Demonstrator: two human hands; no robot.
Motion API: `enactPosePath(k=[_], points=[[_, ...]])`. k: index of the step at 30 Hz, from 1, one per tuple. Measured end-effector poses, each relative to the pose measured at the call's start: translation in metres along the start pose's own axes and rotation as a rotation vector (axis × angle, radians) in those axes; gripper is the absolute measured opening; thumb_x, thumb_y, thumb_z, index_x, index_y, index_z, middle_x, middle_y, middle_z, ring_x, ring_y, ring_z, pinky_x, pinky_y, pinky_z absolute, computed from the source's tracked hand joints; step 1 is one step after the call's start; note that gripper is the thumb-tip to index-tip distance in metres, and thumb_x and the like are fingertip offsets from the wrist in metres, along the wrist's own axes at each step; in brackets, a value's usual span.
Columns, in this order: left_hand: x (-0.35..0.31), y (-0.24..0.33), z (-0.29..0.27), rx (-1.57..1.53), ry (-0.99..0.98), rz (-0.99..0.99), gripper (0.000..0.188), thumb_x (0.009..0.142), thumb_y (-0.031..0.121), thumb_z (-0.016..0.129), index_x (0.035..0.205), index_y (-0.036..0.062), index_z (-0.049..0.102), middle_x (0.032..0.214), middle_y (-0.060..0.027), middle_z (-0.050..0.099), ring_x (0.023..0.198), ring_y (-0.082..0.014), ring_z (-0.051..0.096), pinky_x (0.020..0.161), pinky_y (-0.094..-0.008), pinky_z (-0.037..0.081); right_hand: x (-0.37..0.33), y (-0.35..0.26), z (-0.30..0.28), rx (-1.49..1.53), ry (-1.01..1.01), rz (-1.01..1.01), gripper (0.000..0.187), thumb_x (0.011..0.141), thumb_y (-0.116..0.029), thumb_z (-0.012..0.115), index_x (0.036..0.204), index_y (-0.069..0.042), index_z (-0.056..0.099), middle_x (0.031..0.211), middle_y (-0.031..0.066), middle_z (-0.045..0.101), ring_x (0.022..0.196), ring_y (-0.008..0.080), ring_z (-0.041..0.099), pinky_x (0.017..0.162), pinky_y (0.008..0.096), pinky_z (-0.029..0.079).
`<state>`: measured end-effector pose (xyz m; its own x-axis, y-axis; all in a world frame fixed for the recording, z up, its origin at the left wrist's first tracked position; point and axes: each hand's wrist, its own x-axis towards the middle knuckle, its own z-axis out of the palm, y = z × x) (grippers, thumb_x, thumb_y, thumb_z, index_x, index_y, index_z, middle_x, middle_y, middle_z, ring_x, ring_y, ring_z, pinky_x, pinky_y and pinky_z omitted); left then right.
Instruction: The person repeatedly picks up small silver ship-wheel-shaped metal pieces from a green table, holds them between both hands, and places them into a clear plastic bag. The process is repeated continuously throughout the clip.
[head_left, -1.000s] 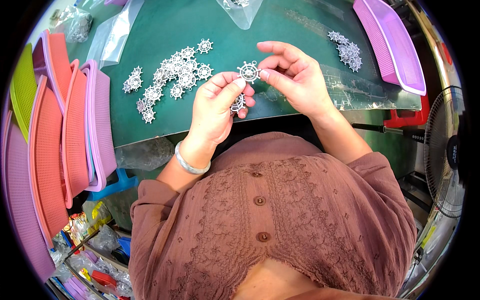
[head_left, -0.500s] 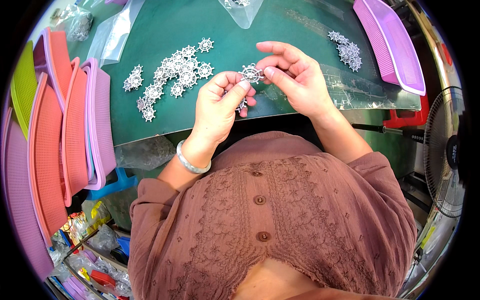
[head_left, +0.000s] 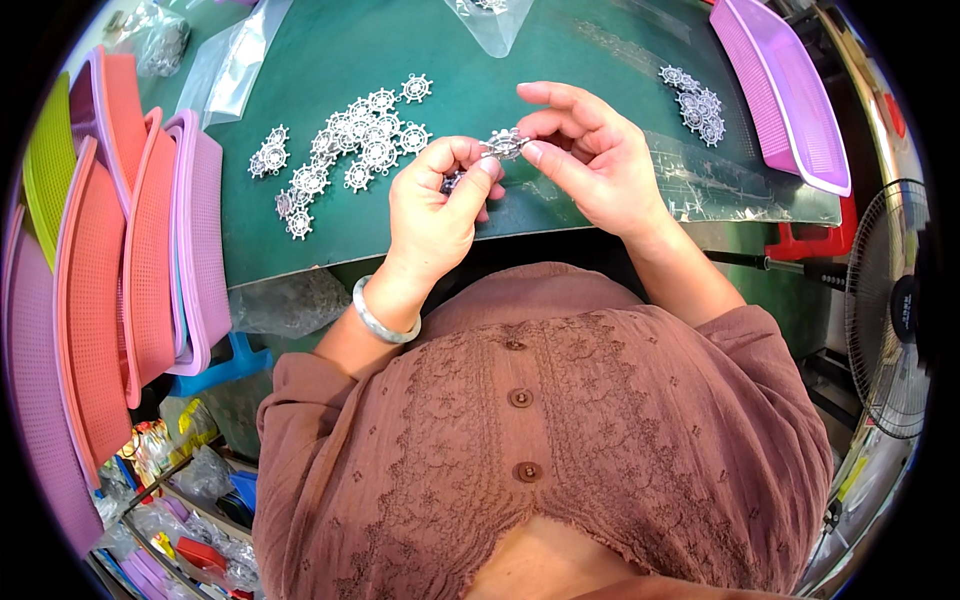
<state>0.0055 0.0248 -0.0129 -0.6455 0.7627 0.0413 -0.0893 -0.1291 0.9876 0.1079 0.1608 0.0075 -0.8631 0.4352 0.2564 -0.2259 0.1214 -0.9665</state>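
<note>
Between my two hands, over the table's near edge, is a silver ship's-wheel charm (head_left: 505,144). My left hand (head_left: 437,200) pinches its left side between thumb and forefinger. Another ship's-wheel charm (head_left: 452,182) shows partly inside the curled fingers of that hand. My right hand (head_left: 592,160) has its thumb and a fingertip closed on the charm's right side, with the forefinger held off above. To the left of my hands lies a loose pile of ship's-wheel charms (head_left: 365,135), with a small cluster (head_left: 268,155) apart from it.
A green table (head_left: 560,60) carries more charms (head_left: 698,105) at the right, beside a purple basket (head_left: 780,100). Clear plastic bags (head_left: 235,70) lie at the far left. Stacked coloured baskets (head_left: 150,250) stand at left. A fan (head_left: 888,310) is at right.
The charm between my hands has tilted, now seen more edge-on. My left fingers have curled in around the second charm, and my right thumb and fingertip have come closer together.
</note>
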Motion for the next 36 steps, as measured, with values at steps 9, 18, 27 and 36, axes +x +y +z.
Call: enactPosePath(k=[9,18,27,36], points=[[0.001,-0.002,-0.005,0.272,0.033,0.200,0.004,0.080,0.004,0.061,0.083,0.0006,0.059,0.071,-0.0016,0.058,0.060,-0.0058,0.051,0.052,-0.0203,0.040,0.001,0.001,0.003,-0.078,0.016,-0.086,0.038,0.079,0.002,0.059,0.116,-0.002,0.051,0.088,0.0053,0.063,0.081,0.0098,0.058,0.073,0.0232,0.047],[0.002,0.009,-0.008,0.474,-0.042,0.312,0.004,0.076,0.001,0.060,0.080,-0.0001,0.059,0.070,-0.0052,0.058,0.062,-0.0105,0.054,0.057,-0.0229,0.043,0.001,0.005,0.002,-0.117,0.004,-0.103,0.038,0.079,0.003,0.059,0.116,-0.004,0.052,0.089,0.0046,0.062,0.080,0.0094,0.057,0.072,0.0227,0.047],[0.001,0.005,-0.011,0.329,-0.032,0.211,0.005,0.081,0.005,0.060,0.083,0.0004,0.060,0.070,-0.0009,0.059,0.061,-0.0055,0.054,0.051,-0.0182,0.041,0.001,0.006,0.000,0.027,-0.020,0.027,0.037,0.081,0.003,0.057,0.117,-0.001,0.050,0.087,0.0038,0.060,0.078,0.0063,0.055,0.071,0.0194,0.046],[0.000,0.011,-0.008,0.214,-0.025,0.136,0.007,0.084,0.007,0.058,0.087,0.0007,0.060,0.072,-0.0013,0.060,0.061,-0.0057,0.055,0.050,-0.0168,0.041,0.001,0.005,0.000,0.084,-0.027,0.090,0.037,0.081,0.003,0.057,0.117,-0.001,0.049,0.088,0.0032,0.059,0.078,0.0050,0.054,0.070,0.0179,0.045]])
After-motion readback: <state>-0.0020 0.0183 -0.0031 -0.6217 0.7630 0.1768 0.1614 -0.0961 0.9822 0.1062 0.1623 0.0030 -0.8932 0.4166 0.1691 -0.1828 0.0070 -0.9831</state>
